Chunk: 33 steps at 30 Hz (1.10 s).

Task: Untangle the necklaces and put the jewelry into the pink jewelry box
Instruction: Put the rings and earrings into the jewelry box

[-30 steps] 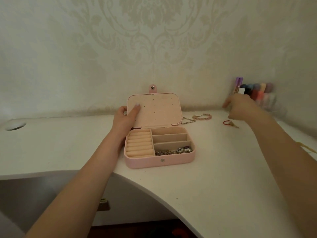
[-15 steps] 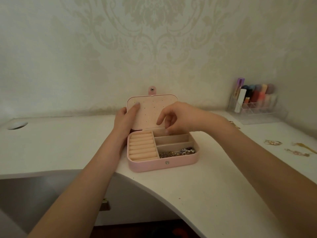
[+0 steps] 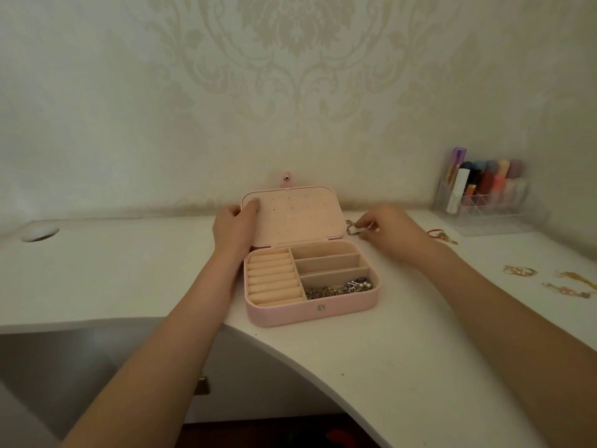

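The pink jewelry box (image 3: pixel 310 313) lies open on the white desk, its lid (image 3: pixel 300 218) propped upright. My left hand (image 3: pixel 234 232) grips the lid's left edge, with the thumb on the inner face. A heap of silver and beaded jewelry (image 3: pixel 339 289) fills the front right compartment; the ring rolls on the left hold nothing. My right hand (image 3: pixel 392 231) rests on the desk just right of the lid, its fingertips pinched on a small chain (image 3: pixel 350 228) that lies there.
A red ring with a gold piece (image 3: pixel 437 235), a pair of earrings (image 3: pixel 520 270) and two gold pieces (image 3: pixel 571 284) lie on the desk to the right. A clear organizer with cosmetics (image 3: pixel 484 195) stands at the back right. The desk's curved front edge (image 3: pixel 290 345) runs below the box.
My right hand came from the back right of the desk to the box's rear compartment, then moved out to the chain beside the lid. My left hand stayed on the lid.
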### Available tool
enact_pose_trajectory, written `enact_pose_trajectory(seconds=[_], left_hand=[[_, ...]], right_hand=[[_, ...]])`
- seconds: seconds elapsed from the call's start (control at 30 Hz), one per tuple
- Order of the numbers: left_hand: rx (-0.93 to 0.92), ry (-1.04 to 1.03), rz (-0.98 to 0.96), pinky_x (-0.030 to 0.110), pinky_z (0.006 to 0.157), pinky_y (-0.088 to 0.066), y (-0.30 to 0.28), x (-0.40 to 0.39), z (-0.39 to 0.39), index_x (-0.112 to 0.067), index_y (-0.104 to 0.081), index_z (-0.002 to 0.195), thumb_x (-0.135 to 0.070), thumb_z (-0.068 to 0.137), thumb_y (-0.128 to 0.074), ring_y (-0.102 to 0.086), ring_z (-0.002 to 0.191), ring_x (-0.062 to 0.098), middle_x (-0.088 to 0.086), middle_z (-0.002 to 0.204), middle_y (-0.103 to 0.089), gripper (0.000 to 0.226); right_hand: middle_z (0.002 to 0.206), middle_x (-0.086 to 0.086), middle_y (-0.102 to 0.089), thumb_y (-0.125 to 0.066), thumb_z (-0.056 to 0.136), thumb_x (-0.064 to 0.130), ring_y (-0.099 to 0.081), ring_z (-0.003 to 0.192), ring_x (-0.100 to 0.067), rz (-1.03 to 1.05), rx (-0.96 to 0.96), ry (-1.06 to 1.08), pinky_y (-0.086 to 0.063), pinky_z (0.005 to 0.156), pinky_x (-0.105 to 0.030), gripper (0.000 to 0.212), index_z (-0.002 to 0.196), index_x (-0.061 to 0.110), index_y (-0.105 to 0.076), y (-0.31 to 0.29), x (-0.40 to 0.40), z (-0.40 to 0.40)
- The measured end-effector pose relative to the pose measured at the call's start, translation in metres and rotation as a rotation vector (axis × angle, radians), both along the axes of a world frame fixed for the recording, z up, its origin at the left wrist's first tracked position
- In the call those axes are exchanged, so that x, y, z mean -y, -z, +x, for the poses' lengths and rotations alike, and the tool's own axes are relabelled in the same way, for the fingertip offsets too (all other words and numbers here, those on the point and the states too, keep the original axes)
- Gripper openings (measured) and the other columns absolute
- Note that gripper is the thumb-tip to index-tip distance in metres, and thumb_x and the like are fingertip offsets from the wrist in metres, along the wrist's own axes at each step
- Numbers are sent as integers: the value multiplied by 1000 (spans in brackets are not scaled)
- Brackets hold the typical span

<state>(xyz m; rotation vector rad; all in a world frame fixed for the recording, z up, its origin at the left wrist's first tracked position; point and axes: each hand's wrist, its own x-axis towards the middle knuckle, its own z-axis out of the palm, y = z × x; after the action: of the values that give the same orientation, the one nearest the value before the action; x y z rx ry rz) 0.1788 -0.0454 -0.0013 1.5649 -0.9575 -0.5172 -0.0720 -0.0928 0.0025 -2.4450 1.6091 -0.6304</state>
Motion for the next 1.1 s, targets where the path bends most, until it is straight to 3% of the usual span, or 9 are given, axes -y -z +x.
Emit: enact_pose_trajectory(seconds=[0.13,0.3,0.37,0.43,0.57,0.63,0.77,0.97,1.1], left_hand=[[-2,-25,-14,26,50,-29,0,0,0,-11,-48,67,-33,87,-57,-42,59,15,-2,63,-46,31],[-52,-49,-22,26,72,-39,3,0,0,-10,-61,106,-31,84,-61,-56,86,17,1,95,-60,30],[-58,-46,-23,27,76,-41,4,-1,0,-13,-58,110,-28,84,-62,-55,89,17,0,100,-59,31],[-60,-32,-32,27,78,-43,3,-2,-1,-14,-58,109,-26,83,-63,-56,91,18,1,101,-59,29],[1,-89,-93,20,69,-37,0,-12,-2,-16,-60,105,-23,85,-60,-54,88,14,-4,95,-58,21],[70,-127,-184,16,68,-37,-1,-20,-1,-16,-62,103,-19,85,-59,-55,88,12,-5,93,-60,18],[122,-35,-302,13,76,-46,-14,-34,-10,-13,-64,98,-7,84,-59,-58,77,1,-10,84,-62,16],[-135,586,-206,21,75,-51,-42,-77,-49,-12,-63,102,-5,88,-60,-66,81,15,7,85,-71,16],[-236,517,-191,21,58,-55,-39,-93,-53,-7,-59,96,2,86,-61,-66,56,11,4,68,-69,14]], right_hand=[[103,-7,-68,-54,88,9,-61,97,-27,-62,-106,15,-49,85,-41,21,96,15,-72,3,-4,5],[104,-10,-61,-46,91,13,-57,97,-29,-165,-196,25,-46,80,-40,16,100,12,-59,7,-15,8],[100,-8,-62,-47,92,17,-58,91,-28,-130,-72,28,-48,80,-42,12,98,13,-57,5,-13,8],[91,-5,-65,-50,91,17,-60,85,-26,-109,226,50,-50,78,-40,6,92,16,-55,-5,-13,11],[80,-9,-68,-52,90,7,-64,62,-6,47,728,-12,-41,45,-10,5,91,10,-56,-39,-30,28],[72,-6,-66,-52,90,2,-59,48,2,146,864,-115,-38,41,-8,7,90,7,-57,-54,-43,38],[66,1,-68,-55,90,5,-62,56,-7,286,918,-316,-44,49,-17,13,82,14,-60,-72,-62,54],[72,-11,-64,-57,89,-1,-60,56,-13,404,1018,-433,-51,51,-19,13,81,10,-59,-74,-74,62],[73,-12,-61,-58,87,-4,-59,54,-11,456,994,-348,-55,55,-20,13,86,9,-59,-72,-70,49]])
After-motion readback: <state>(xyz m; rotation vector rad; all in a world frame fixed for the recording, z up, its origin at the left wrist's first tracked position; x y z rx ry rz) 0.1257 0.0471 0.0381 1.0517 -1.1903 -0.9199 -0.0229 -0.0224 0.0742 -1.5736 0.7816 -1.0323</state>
